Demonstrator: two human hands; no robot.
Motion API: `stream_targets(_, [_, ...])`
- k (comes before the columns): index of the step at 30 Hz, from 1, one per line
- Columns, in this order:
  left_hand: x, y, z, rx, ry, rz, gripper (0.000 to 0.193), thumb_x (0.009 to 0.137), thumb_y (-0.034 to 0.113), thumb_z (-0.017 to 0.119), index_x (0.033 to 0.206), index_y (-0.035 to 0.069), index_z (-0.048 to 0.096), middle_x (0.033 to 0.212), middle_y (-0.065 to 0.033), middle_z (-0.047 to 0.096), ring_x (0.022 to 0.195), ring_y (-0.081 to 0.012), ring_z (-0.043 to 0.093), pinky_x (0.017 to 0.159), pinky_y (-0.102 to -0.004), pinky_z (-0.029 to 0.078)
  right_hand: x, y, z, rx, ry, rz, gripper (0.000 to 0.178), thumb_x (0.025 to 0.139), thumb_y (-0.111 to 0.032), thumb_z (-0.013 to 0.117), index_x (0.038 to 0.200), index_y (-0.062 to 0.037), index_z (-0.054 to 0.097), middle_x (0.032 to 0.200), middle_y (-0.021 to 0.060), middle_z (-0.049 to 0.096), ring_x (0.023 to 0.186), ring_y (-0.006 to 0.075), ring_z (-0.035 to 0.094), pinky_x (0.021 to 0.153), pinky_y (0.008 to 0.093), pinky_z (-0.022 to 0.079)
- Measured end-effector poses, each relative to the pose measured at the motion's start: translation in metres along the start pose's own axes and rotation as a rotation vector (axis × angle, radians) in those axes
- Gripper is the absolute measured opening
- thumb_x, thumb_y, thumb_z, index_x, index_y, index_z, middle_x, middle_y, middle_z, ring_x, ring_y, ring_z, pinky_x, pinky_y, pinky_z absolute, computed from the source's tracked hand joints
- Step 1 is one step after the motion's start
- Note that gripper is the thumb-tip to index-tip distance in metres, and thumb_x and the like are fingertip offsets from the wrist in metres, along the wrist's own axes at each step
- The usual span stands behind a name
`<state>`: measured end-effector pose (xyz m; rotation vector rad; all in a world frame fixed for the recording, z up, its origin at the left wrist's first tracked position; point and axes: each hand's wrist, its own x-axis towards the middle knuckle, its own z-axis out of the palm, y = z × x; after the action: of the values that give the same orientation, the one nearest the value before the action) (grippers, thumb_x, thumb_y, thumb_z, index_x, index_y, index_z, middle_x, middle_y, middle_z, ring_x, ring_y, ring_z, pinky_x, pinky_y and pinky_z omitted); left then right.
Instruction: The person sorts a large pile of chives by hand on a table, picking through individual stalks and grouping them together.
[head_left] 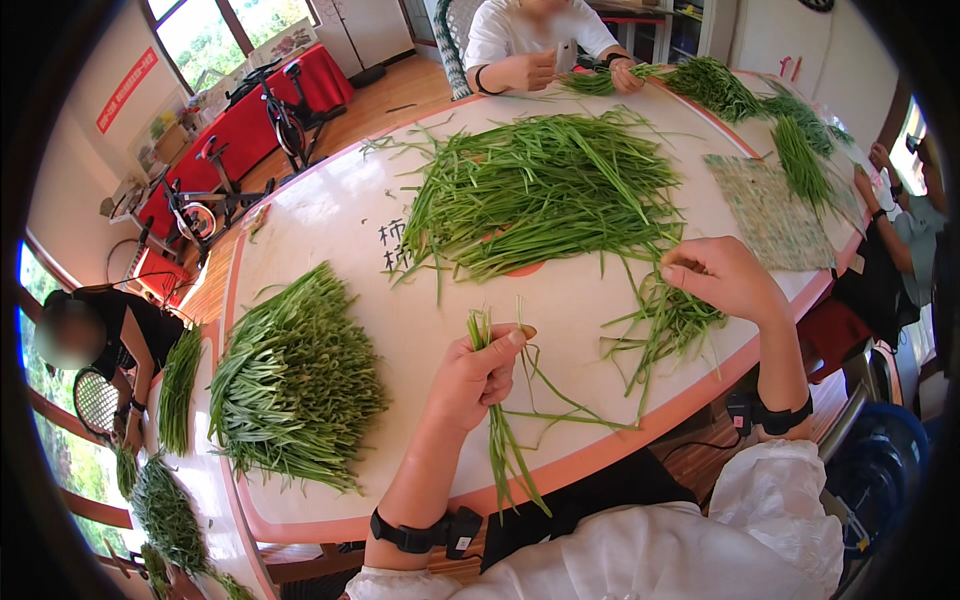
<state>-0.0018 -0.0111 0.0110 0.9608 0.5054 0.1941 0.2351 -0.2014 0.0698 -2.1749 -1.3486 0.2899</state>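
My left hand (pixel 485 368) is closed around a small bunch of garlic chives (pixel 505 450), whose long green leaves hang down past the table's near edge. A few loose strands trail from it to the right. Over a loose, tangled heap of chive leaves (pixel 660 325) hovers my right hand (pixel 725 280), thumb and fingers pressed together; whatever is between them is too small to make out. Beyond both hands spreads a large pile of loose chives (pixel 545 190). To the left of my left hand lies a thick stack of chives (pixel 295 385) laid side by side.
The white table (pixel 440 320) has an orange border. Across it a person (pixel 545 50) handles chives. Another person (pixel 120 340) works at the left, and one (pixel 905 220) at the right. A woven mat (pixel 765 215) lies at the right; a blue bin (pixel 880 465) stands below.
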Motion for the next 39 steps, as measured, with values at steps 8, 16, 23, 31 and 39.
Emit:
stream_targets(8, [-0.001, 0.0, 0.0, -0.049, -0.033, 0.01, 0.027, 0.087, 0.02, 0.055, 0.103, -0.002, 0.054, 0.051, 0.0062, 0.031, 0.039, -0.0038, 0.022, 0.036, -0.0199, 0.018, 0.004, -0.042, 0.078, 0.384, -0.127, -0.264, 0.04, 0.086, -0.039, 0.053, 0.098, -0.001, 0.059, 0.092, 0.0157, 0.061, 0.087, 0.0263, 0.057, 0.073, 0.0351, 0.045])
stream_targets(16, [0.001, 0.001, -0.002, -0.117, -0.016, 0.013, 0.029, 0.088, 0.022, 0.054, 0.109, 0.001, 0.052, 0.054, 0.0061, 0.032, 0.042, -0.0031, 0.024, 0.037, -0.0188, 0.019, 0.018, -0.065, 0.121, 0.568, -0.295, -0.156, 0.029, 0.085, -0.029, 0.054, 0.078, -0.0009, 0.058, 0.067, 0.01, 0.062, 0.061, 0.0234, 0.059, 0.058, 0.0332, 0.045])
stream_targets(23, [0.004, -0.003, -0.004, -0.079, 0.039, 0.014, 0.028, 0.088, 0.023, 0.053, 0.106, 0.001, 0.053, 0.055, 0.0051, 0.034, 0.042, -0.0035, 0.026, 0.037, -0.0188, 0.02, 0.019, -0.068, 0.113, 0.322, -0.3, -0.234, 0.024, 0.085, -0.025, 0.056, 0.076, -0.0024, 0.06, 0.061, 0.0059, 0.06, 0.057, 0.0135, 0.059, 0.053, 0.0256, 0.044])
stream_targets(31, [0.005, -0.003, -0.004, -0.078, 0.036, 0.009, 0.024, 0.089, 0.021, 0.052, 0.103, 0.001, 0.054, 0.056, 0.004, 0.035, 0.043, -0.0041, 0.027, 0.037, -0.019, 0.021, 0.017, -0.064, 0.109, 0.526, -0.225, -0.216, 0.024, 0.084, -0.021, 0.053, 0.072, -0.0018, 0.06, 0.059, 0.0084, 0.06, 0.051, 0.019, 0.055, 0.052, 0.0301, 0.043])
stream_targets(39, [0.007, -0.002, -0.006, -0.12, 0.028, 0.056, 0.021, 0.09, 0.021, 0.049, 0.101, 0.003, 0.053, 0.065, 0.0012, 0.041, 0.05, -0.0069, 0.035, 0.041, -0.0196, 0.028, 0.0, -0.051, 0.068, 0.5, -0.185, -0.063, 0.018, 0.082, -0.018, 0.057, 0.077, -0.0016, 0.063, 0.057, 0.0048, 0.059, 0.048, 0.0096, 0.051, 0.048, 0.0243, 0.04])
